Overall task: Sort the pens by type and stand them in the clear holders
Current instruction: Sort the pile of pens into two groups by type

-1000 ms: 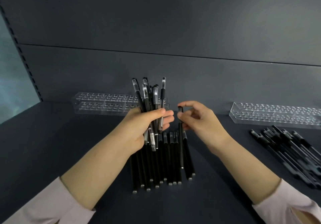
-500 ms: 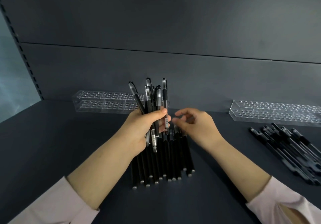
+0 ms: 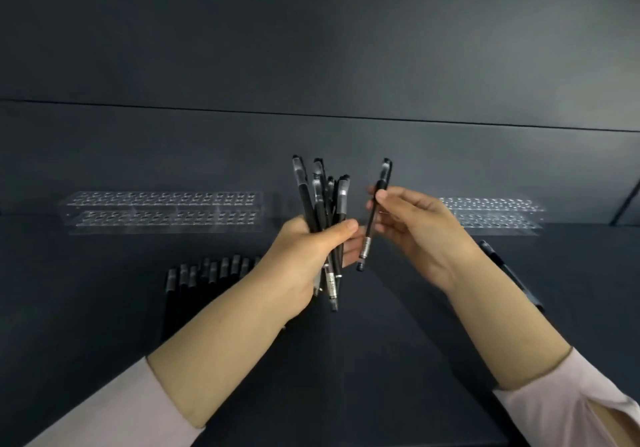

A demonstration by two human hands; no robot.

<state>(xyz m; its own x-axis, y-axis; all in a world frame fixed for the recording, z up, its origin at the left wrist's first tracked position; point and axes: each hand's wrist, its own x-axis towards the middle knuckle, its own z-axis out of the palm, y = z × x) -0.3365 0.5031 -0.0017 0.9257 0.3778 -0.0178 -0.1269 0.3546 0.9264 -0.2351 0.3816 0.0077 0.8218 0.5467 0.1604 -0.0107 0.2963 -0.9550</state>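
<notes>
Now, on the head camera, I see the right hand point(image 3: 422, 235) has come away from the bundle point(image 3: 320, 204) with one pen point(image 3: 372, 224) pinched between thumb and fingertips. The pen is nearly upright, clear cap up, just beside the bundle and apart from it. Half a second ago those fingers were at the bundle with nothing drawn out. The left hand point(image 3: 304, 256) stays clenched round the bundle, which fans upward above the worktop point(image 3: 381, 360).

I read this as sorting in progress: one pen singled out, its type to be judged and its heap chosen. A row point(image 3: 207, 273) of dark pens lies flat to the left of the left forearm. Part of another pen point(image 3: 502, 266) shows behind the right wrist. The view has swung right since a second ago, so the row now sits off to the left.

I see no pen standing in the left holder point(image 3: 162, 212) or the right holder point(image 3: 491, 214), so that part of the task is not yet begun. Both sit at the back of the worktop, against a dark, matte wall point(image 3: 311, 48). The light is dim.
</notes>
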